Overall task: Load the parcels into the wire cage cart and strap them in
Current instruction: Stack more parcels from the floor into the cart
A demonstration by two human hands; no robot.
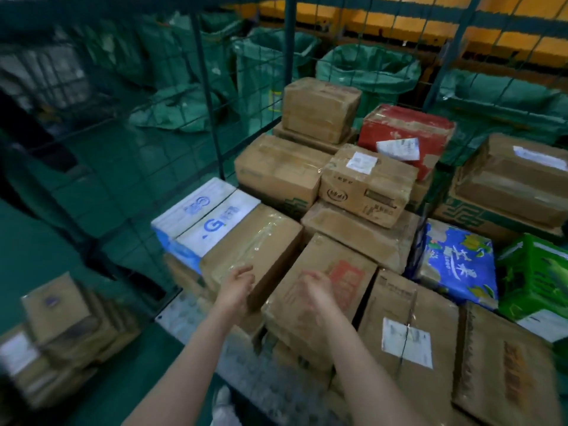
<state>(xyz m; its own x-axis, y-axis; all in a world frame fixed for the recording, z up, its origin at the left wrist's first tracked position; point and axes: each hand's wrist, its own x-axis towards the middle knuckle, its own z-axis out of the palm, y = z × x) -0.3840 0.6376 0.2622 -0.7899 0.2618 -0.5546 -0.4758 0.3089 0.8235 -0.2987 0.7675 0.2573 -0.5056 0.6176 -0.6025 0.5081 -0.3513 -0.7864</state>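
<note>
The parcels are stacked inside the cart [215, 139], whose wire walls stand behind and to the left of the taped box [252, 250]. That box is laid flat on the top layer and pushed up against the white box [199, 216] on its far-left side, probably so that no gap is left for shifting.

The left hand [238, 282] is held at the near end of the taped box with its fingers loose and apart, and nothing is gripped. It appears to rest against the cardboard, and the box is judged to be getting squared into line. The right hand [313, 290] is raised just right of the taped box, over the red-print box [350, 281]. It is too blurred for the fingers to be read, so whether it is spread or closed cannot be told.

Behind the taped box, smaller cartons and a red box [405, 133] are piled higher against the back wall. Well to its right lie a blue pack [455, 259] and a green crate [534, 278]. To its left, outside the cart, a pile [61, 327] of boxes stands on the floor and is taken to be awaiting loading. No strap is seen, so strapping is judged not yet begun.
</note>
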